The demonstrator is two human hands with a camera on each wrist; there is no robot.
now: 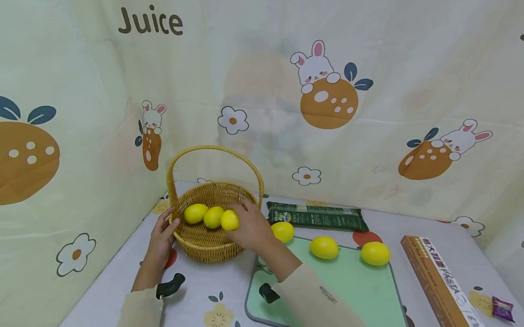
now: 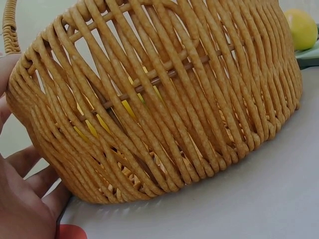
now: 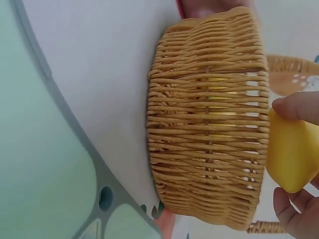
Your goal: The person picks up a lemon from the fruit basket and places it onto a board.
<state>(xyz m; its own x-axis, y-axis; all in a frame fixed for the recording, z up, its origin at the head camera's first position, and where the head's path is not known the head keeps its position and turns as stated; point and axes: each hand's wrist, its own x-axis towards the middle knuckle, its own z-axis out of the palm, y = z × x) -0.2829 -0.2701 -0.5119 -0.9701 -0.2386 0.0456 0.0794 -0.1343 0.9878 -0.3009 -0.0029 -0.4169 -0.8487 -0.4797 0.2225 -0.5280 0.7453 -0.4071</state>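
Note:
A wicker basket [image 1: 207,251] with a tall arched handle stands on the table at the left, holding two yellow lemons [image 1: 195,213]. At the basket's left side, my left hand [image 1: 163,232] grips its wall near the handle base, with spread fingers [image 2: 42,181] against the weave. My right hand [image 1: 253,226] pinches another lemon [image 3: 293,152] between thumb and fingers, over the basket's right part. In the right wrist view this lemon sits right at the rim. Through gaps in the weave, yellow shows in the left wrist view.
A green cutting board [image 1: 348,296] lies to the right, with three lemons [image 1: 324,247] along its far edge. Behind it is a dark green packet [image 1: 317,216]. A long pasta box [image 1: 453,298] and a small purple packet [image 1: 503,309] lie farther right. A printed curtain hangs behind.

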